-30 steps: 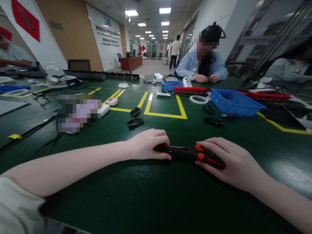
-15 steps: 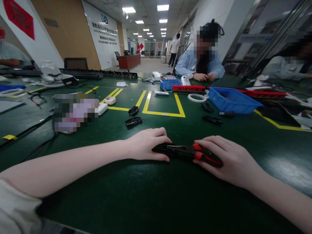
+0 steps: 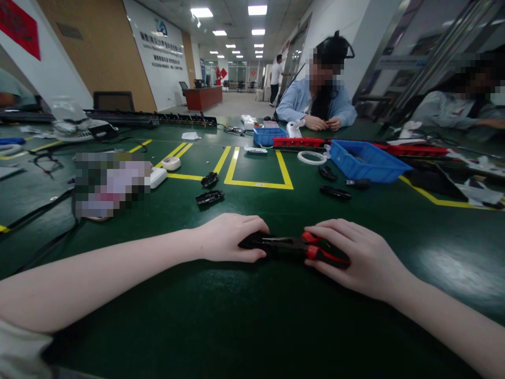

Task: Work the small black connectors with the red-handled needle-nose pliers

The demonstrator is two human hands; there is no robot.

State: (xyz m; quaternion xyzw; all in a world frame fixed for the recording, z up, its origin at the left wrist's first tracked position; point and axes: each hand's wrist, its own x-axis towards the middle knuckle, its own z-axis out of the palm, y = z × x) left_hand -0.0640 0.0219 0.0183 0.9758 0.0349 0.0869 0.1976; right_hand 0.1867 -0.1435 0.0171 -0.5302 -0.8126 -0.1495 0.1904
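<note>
Low over the green table (image 3: 221, 321), my left hand (image 3: 232, 237) is closed on a dark plastic part (image 3: 252, 241), its far end hidden by my fingers. My right hand (image 3: 357, 258) grips long-nose pliers (image 3: 311, 246) by their red and black handles. The jaws point left and lie against the dark part; whether they pinch it I cannot tell. Beyond my left hand lie two black plastic housings (image 3: 210, 198). Beyond my right hand is another black shell (image 3: 335, 192) with smaller black pieces around it.
A blue bin (image 3: 366, 160) stands at the right, near a white ring (image 3: 311, 158) and a red strip (image 3: 302, 142). Yellow tape (image 3: 258, 184) marks the tabletop. At left are a white box (image 3: 158, 177) and a tape roll (image 3: 171, 163). A co-worker (image 3: 315, 100) sits across the table.
The camera view has turned slightly right, so everything sits a little further left. Both hands keep their holds, and the pliers stay against the dark part.
</note>
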